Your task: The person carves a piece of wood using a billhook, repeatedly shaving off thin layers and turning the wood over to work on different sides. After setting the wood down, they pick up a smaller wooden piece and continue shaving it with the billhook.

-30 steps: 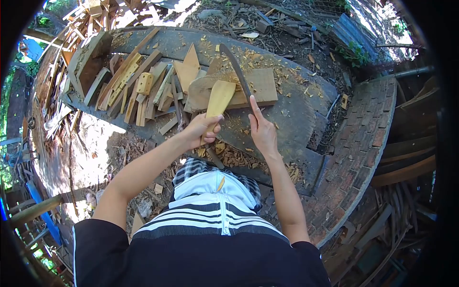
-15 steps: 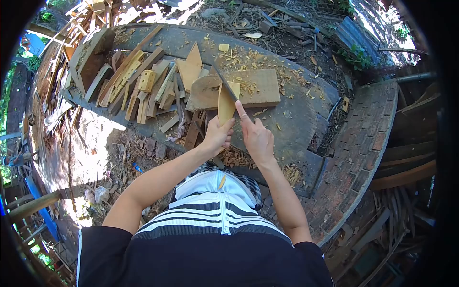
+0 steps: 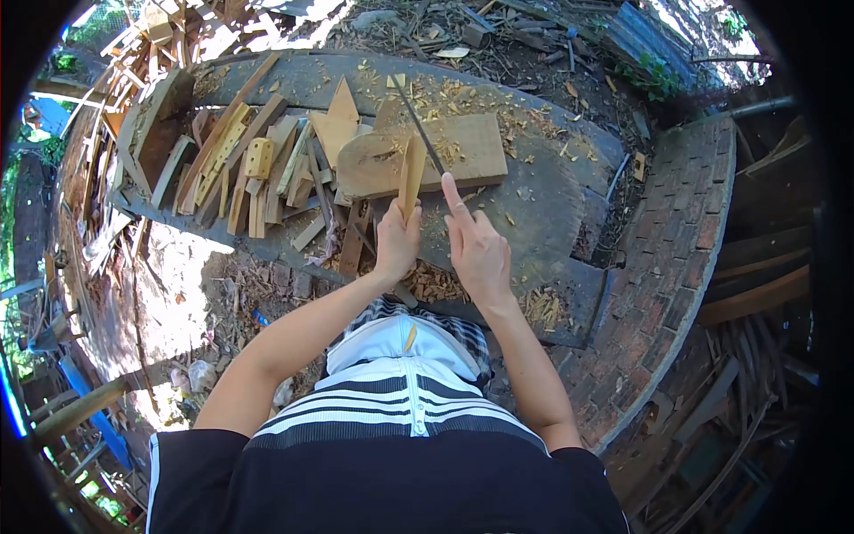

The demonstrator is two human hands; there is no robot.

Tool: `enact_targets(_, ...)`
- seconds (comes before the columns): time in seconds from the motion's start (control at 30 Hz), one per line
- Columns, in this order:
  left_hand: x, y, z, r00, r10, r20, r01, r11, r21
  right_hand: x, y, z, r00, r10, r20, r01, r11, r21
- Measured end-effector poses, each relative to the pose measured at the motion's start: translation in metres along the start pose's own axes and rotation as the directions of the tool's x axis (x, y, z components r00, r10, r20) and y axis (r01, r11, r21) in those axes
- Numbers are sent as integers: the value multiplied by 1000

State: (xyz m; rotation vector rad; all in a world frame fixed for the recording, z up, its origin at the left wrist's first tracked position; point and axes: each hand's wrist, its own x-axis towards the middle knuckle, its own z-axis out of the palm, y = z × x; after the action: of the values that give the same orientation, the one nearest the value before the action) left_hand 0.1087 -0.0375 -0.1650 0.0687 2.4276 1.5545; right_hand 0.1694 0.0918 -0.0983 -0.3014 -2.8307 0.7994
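Observation:
My left hand (image 3: 398, 238) is closed round the lower end of a flat piece of pale wood (image 3: 410, 173), which stands up edge-on in front of a thick wooden block (image 3: 463, 151). My right hand (image 3: 479, 249) grips a long, dark-bladed knife (image 3: 416, 119), its index finger stretched along the blade's back. The handle is hidden inside the fist. The blade points away and to the left over the block, a little to the right of the pale wood and apart from it.
A dark worktop (image 3: 551, 205) strewn with wood shavings (image 3: 544, 307) lies under the block. Several offcuts are heaped at its left, with a pale, drilled wooden piece (image 3: 260, 158) on top. A low brick wall (image 3: 663, 258) curves along the right.
The pale wood has turned from showing its broad face to nearly edge-on. The knife has come away from it to the right. The view has shifted slightly.

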Motion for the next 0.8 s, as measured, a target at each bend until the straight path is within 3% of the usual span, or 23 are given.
enact_targets(0.07, -1, 2, -1, 998, 64, -21, -63, 997, 44, -1, 1, 9, 1000, 16, 20, -16, 1000, -1)
enact_targets(0.2, -3, 4, 12, 997, 43, -57, -42, 999, 18, 3, 22, 23, 997, 63, 44, -61, 997, -45)
enact_targets(0.27, -2, 2, 14, 992, 108, -72, -103, 992, 73, 5, 18, 16, 998, 46, 36, -47, 999, 18)
enact_targets(0.33, -2, -2, 15, 999, 2, -35, -3, 1000, -22, 0, 13, 9, 997, 64, 38, -67, 994, 86)
enact_targets(0.43, -2, -5, 20, 998, -16, -53, 16, 1000, -5, -6, 12, 13, 999, 44, 17, -46, 991, 129)
enact_targets(0.5, -2, -1, 28, 996, -41, -73, 37, 998, -58, -2, 20, 22, 992, 81, 93, -82, 996, 15)
enact_targets(0.73, -1, -14, 26, 993, -111, -27, 107, 988, -107, -7, 9, 7, 998, 38, 58, -42, 996, 77)
enact_targets(0.8, 1, -13, 30, 998, -40, -49, 37, 997, -65, -6, 22, 18, 992, 82, 96, -72, 992, -103)
